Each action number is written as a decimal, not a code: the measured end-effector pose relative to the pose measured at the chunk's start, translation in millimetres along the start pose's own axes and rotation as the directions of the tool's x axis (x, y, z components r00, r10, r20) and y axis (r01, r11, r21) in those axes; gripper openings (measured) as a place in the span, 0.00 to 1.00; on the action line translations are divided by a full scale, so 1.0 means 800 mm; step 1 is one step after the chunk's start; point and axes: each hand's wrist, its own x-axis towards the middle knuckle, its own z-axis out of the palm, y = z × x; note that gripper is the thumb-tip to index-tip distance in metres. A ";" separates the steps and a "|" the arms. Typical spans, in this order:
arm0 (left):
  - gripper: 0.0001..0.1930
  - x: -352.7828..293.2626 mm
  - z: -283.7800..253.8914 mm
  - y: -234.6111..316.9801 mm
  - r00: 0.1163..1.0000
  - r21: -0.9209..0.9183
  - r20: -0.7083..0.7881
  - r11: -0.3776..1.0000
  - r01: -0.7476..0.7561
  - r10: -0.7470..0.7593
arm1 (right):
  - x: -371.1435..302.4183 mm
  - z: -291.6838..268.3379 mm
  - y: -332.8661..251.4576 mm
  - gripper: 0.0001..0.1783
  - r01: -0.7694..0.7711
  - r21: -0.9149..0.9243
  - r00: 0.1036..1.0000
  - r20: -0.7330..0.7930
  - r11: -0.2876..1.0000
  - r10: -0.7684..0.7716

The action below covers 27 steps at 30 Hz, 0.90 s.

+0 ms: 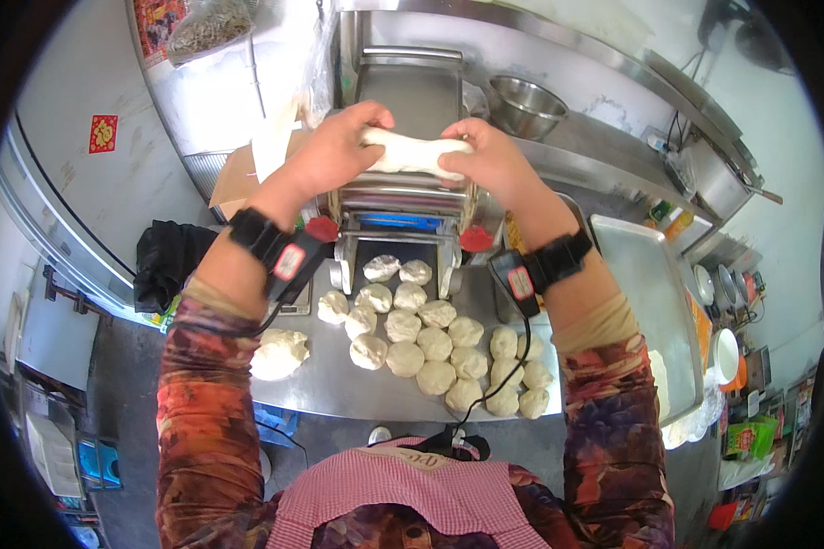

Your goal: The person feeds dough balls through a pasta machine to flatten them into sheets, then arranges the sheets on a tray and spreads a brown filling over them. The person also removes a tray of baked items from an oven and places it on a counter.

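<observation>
Between my two hands a thick piece of white dough (415, 154) is held lengthwise above the metal rollers of a dough sheeter (398, 198). My left hand (346, 146) grips its left end, fingers curled around it. At its right end my right hand (485, 157) pinches with thumb and fingers. Nearer to me, many round dough balls (403, 325) lie in loose rows on the steel table (339, 395). A larger lump of dough (280, 355) rests at the table's left side.
Behind the rollers stands the sheeter's flat metal feed tray (412, 87). A steel bowl (525, 105) sits on the back shelf at the right. To the right lies a large metal tray (645, 293). Red knobs (476, 240) stick out on the machine's sides.
</observation>
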 end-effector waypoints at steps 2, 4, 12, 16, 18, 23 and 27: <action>0.14 0.019 0.005 -0.019 1.000 0.222 -0.018 0.975 0.012 -0.009 | 0.032 0.001 0.008 0.17 0.061 -0.342 0.995 -0.051 0.938 -0.083; 0.12 0.033 0.013 -0.036 1.000 0.402 -0.022 0.915 0.013 -0.005 | 0.055 0.004 0.017 0.17 0.108 -0.654 0.988 -0.012 0.749 -0.153; 0.05 0.011 0.022 -0.062 0.961 0.717 0.273 0.659 -0.226 0.033 | 0.055 0.028 0.033 0.16 0.148 -0.915 0.982 0.180 0.376 0.050; 0.08 0.014 0.023 -0.038 0.874 0.752 0.384 0.650 -0.109 -0.297 | 0.038 0.026 0.028 0.17 0.188 -0.910 0.960 0.250 0.370 0.129; 0.16 0.024 0.030 -0.026 0.807 0.759 0.420 0.648 -0.062 -0.415 | 0.027 0.024 0.026 0.15 0.206 -0.890 0.955 0.274 0.407 0.117; 0.21 0.022 0.044 -0.015 0.885 0.405 0.402 0.913 0.056 -0.233 | -0.033 0.016 0.024 0.21 0.293 -0.671 0.947 0.106 0.681 -0.303; 0.23 0.020 0.044 -0.019 0.829 0.455 0.463 0.887 0.080 -0.313 | -0.105 0.020 0.022 0.16 0.397 -0.542 0.864 -0.052 0.741 -0.501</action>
